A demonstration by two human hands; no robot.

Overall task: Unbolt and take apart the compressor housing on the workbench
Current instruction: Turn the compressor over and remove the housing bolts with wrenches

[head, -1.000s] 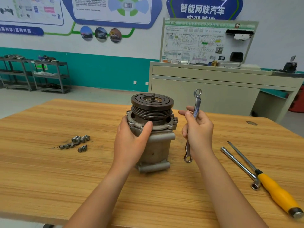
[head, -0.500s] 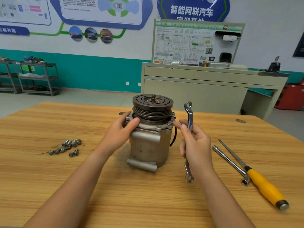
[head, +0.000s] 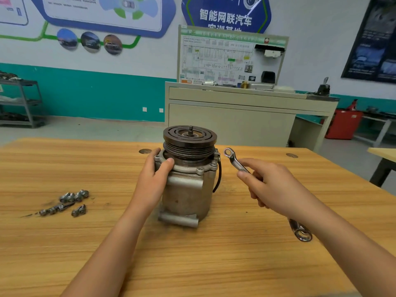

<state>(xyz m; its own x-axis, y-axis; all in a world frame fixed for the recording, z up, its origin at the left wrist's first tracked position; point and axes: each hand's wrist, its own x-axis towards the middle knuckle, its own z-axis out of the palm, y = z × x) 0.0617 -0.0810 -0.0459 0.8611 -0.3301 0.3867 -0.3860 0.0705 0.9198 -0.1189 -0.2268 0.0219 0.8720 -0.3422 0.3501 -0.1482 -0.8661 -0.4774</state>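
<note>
Your left hand (head: pixel 153 179) clasps the compressor (head: pixel 188 194), upright with pulley (head: pixel 189 144) on top, centre frame; your right hand (head: pixel 272 185) grips the slanted wrench (head: pixel 234 160)

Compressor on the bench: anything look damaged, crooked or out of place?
Nothing looks broken or spilled. The compressor stands upright, gripped by the left hand. Two small oddities: bolts lie scattered on the workbench beside dark smudges, and a black cable hangs free down its right side.

The left hand (head: pixel 153 179) grips the flange of the upright compressor (head: pixel 188 185) on the worktop (head: pixel 214 264). Beside it, the right hand's (head: pixel 272 187) fingers (head: pixel 246 176) hold a ring spanner (head: pixel 234 161). Loose bolts (head: pixel 66 203) lie left of the fingers.
</note>
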